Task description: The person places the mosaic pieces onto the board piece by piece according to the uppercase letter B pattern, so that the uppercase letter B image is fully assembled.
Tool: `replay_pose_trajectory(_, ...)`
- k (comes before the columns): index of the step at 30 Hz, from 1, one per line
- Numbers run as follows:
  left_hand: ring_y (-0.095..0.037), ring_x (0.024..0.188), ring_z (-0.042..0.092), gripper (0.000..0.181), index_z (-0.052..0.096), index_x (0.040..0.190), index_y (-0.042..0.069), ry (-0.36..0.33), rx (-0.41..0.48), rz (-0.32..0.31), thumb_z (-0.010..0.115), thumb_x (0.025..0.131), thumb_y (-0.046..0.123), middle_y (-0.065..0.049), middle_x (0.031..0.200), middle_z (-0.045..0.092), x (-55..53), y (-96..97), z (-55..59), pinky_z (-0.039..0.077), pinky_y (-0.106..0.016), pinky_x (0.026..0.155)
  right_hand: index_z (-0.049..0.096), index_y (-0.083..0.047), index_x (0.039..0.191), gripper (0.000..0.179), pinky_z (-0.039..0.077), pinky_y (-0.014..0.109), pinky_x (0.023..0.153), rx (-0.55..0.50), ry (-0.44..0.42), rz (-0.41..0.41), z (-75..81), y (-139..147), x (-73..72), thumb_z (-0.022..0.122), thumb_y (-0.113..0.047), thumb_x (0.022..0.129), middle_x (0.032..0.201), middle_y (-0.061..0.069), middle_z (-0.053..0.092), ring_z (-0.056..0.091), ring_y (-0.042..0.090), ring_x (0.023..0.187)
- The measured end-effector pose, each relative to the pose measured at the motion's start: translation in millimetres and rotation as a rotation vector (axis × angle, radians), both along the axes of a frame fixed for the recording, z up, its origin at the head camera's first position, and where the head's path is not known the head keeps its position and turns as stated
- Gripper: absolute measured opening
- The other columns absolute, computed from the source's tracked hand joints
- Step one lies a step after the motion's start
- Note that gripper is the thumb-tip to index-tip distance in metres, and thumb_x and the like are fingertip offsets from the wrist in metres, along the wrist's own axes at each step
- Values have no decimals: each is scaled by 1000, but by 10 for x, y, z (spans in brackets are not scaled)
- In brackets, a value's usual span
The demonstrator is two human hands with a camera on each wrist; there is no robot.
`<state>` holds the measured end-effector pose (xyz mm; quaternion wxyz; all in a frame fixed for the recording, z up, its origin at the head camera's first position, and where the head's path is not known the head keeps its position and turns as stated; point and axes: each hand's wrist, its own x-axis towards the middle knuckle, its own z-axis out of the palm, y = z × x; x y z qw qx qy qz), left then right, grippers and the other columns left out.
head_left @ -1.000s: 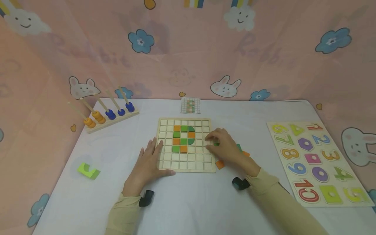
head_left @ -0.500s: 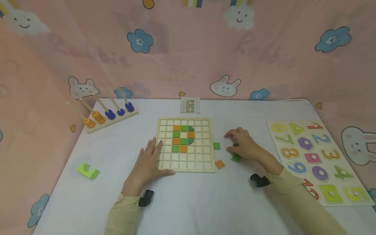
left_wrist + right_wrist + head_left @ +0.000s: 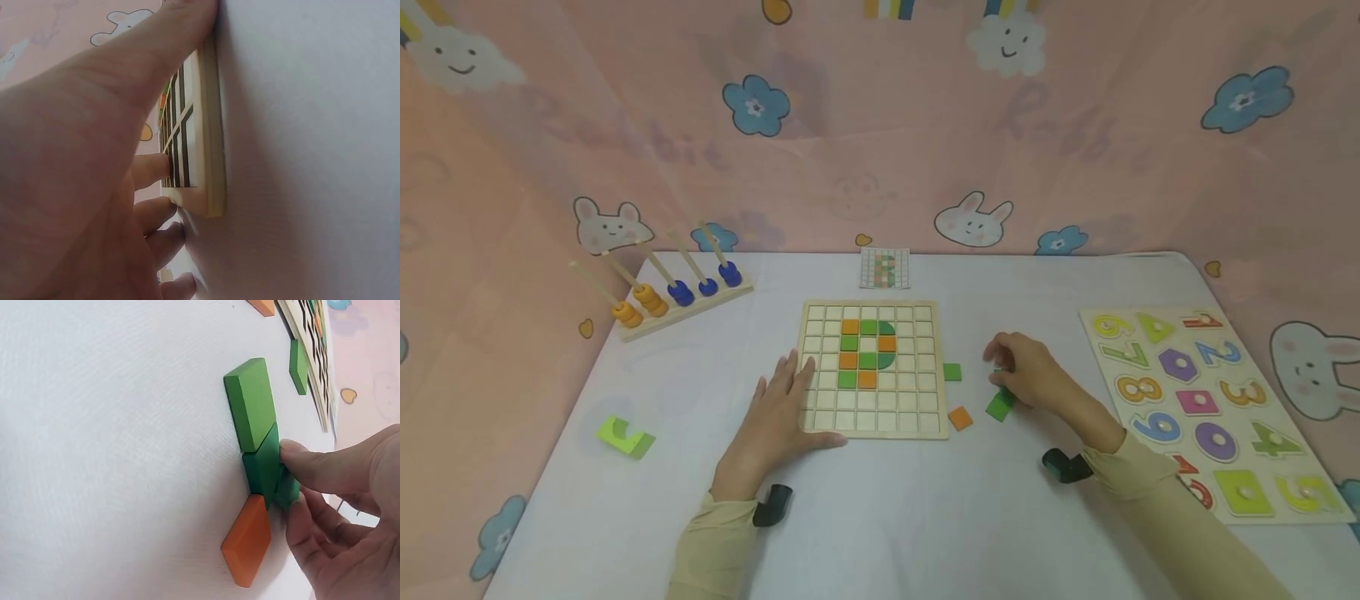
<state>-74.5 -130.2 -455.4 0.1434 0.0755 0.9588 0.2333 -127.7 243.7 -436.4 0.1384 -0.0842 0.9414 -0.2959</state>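
Pickup, we judge: right of the board (image 3: 887,402), right hand (image 3: 1033,373) pinches dark-green piece (image 3: 287,490), calling for lift; left hand (image 3: 777,419) lies spread.

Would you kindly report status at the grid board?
Left hand touching grid board. Right hand pinching dark green tile. Board partly tiled. Other loose tiles alongside.

A children's play or learning corner; whether in a home or a nursery cannot be told. A creased pink backdrop (image 3: 880,108) printed with cartoon rabbits (image 3: 973,227), smiling clouds (image 3: 1011,46) and blue flowers (image 3: 756,117) spans the far side. The white-covered tabletop (image 3: 887,517) carries a peg abacus (image 3: 688,311) far left, a wooden mosaic grid board (image 3: 887,402) mid-table and a number-and-shape puzzle board (image 3: 1234,420) at right.
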Motion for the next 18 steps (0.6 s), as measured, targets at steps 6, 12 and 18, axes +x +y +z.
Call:
replay_pose_trajectory(6,-38,167,6,126,23,170,7,-3,10,7,94,75,53,-18,179,7,-2,-3,-3,9,-60,135,69,-1,114,21,51,36,81,-21,24,-11,-65,-5,9,72,5,94,97,11,63,57,25,92)
replay_pose_trajectory(12,-37,167,5,127,22,170,8,-3,8,7,93,76,53,-18,179,6,-1,-3,-14,9,-60,135,71,-2,114,19,50,34,78,-24,41,-17,-84,-41,14,73,2,95,93,9,62,56,24,90)
replay_pose_trajectory(18,-38,167,6,127,22,170,8,4,3,2,93,75,54,-18,179,7,-4,-7,-15,10,-60,134,74,0,111,14,45,29,70,-58,95,-14,-107,-171,12,72,-4,98,90,9,63,54,23,84)
